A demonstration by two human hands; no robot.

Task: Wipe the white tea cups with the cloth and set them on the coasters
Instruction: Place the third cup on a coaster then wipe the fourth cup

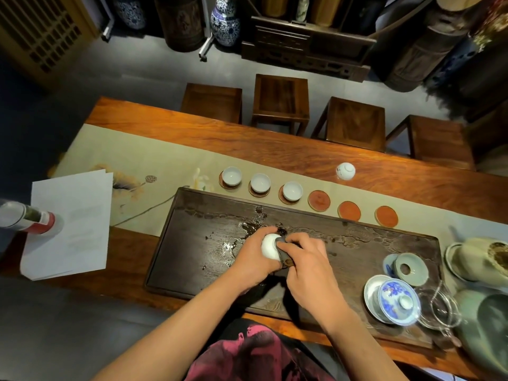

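My left hand [251, 255] grips a white tea cup [270, 246] over the dark wooden tea tray [192, 215]. My right hand [305, 259] pinches a dark cloth [284, 255] against the cup's side. Beyond the tray runs a row of round coasters. White cups stand on the three left ones: the first [231, 176], the second [260, 183] and the third [292, 191]. Three red coasters are bare: one [319, 200], another [349, 210] and the rightmost [386, 216]. The tray is wet near my hands.
A small white lidded pot [345, 171] stands on the table behind the coasters. A blue-and-white gaiwan [395, 299], a celadon lid [411, 268] and a glass pitcher [442, 306] sit at the tray's right end. White papers [68, 224] and a bottle [30, 217] lie left. Stools line the far side.
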